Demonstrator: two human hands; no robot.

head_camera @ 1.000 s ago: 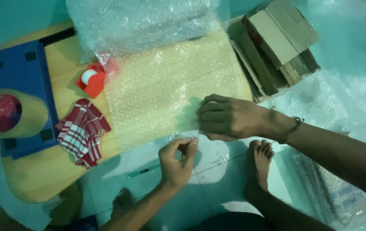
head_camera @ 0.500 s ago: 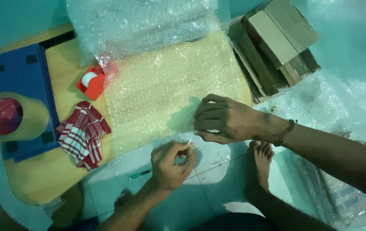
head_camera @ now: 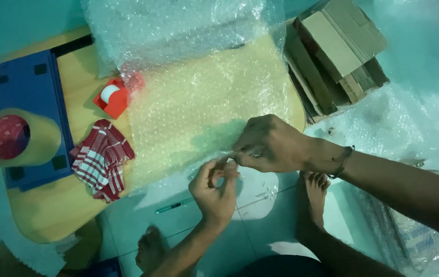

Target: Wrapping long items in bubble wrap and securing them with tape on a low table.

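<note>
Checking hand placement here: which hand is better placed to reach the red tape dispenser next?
Probably the left hand: it is on the dispenser's side, though both pinch the bubble wrap edge. The red tape dispenser lies far left; the right hand would cross over.

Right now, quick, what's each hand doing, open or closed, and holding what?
Left hand: pinched shut on the near edge of the bubble wrap sheet.
Right hand: closed, gripping the same edge.
</note>
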